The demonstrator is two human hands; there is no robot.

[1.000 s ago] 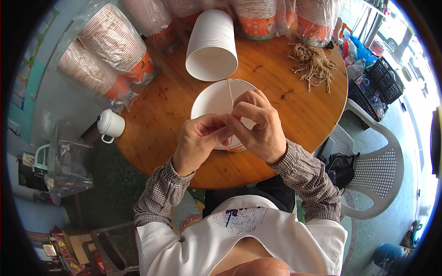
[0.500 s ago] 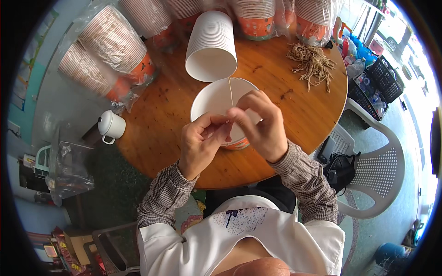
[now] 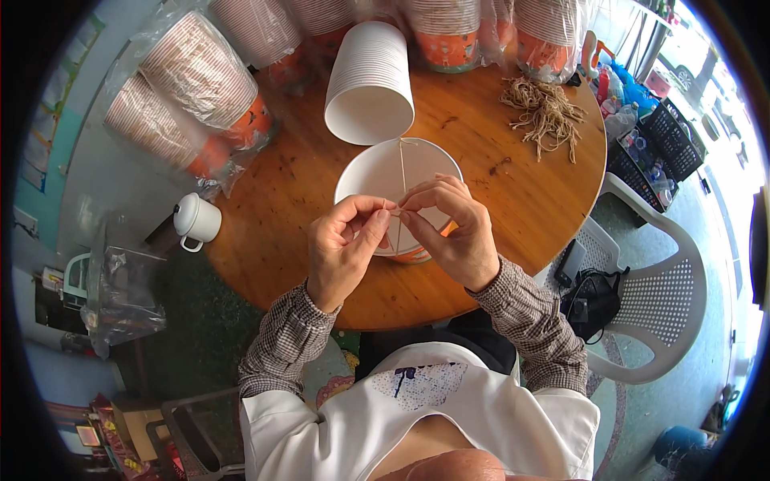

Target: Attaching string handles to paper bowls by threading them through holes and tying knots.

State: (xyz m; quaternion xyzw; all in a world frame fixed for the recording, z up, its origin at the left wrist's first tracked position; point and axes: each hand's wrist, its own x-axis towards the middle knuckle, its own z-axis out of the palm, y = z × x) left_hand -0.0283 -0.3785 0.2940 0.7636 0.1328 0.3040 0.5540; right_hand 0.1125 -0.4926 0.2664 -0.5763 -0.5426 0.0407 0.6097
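Note:
A white paper bowl (image 3: 377, 172) with an orange outside stands on the round wooden table (image 3: 281, 240) in front of me. A thin tan rubber band (image 3: 402, 168) runs across its mouth from the far rim to my fingers. My left hand (image 3: 345, 248) and my right hand (image 3: 449, 228) meet over the bowl's near rim, each pinching the band between thumb and forefinger. The near rim of the bowl is hidden under my hands.
A lying stack of white bowls (image 3: 370, 80) opens toward me just beyond. Bagged stacks of printed bowls (image 3: 184, 104) line the far and left edge. A heap of rubber bands (image 3: 545, 112) lies at right. A white mug (image 3: 196, 220) and a white plastic chair (image 3: 666, 297) stand nearby.
My hands have drawn slightly apart at the fingertips and shifted a little toward me, still pinching the band over the bowl's near rim. The bowl has not moved.

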